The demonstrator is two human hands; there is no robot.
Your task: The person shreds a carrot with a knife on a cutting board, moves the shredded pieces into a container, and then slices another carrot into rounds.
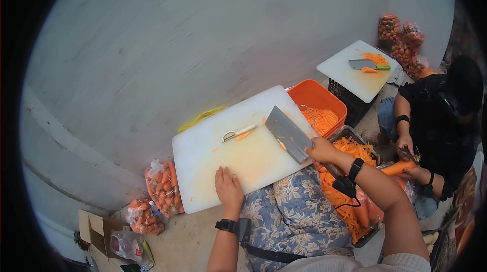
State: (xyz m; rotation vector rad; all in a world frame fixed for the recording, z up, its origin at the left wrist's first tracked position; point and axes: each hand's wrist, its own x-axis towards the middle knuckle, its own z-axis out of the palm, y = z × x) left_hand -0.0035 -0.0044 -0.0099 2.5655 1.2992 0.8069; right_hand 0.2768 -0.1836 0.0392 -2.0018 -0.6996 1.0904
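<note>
Resting the left grip [229,188], released, on the cutting board [203,155]; grasping the cleaver [286,134] over it in the right grip [321,150]. Probably clearing scraps [282,145], so needing a steady stroke. Beyond: peeler [249,129], shredded carrot [322,119] in an orange bin [311,89].

Soft diffuse light, faint shadows, black fisheye corners.

- Near board [264,165]: peeler [247,131] close to the middle, cleaver [285,132] over the right end, right hand [322,150] around the cleaver's handle, left hand [229,187] at the near edge
- Behind the right end: bucket [339,105], carrot shreds [323,119] inside
- Right of the lap: tray [361,243] with carrot strips [341,207]
- Farther back right: second board [345,69] on a crate [350,104], knife [361,64] on top
- Far right: co-worker [431,125]
- Left, on the floor: carrot bags [166,187], then open box [92,229]
</note>
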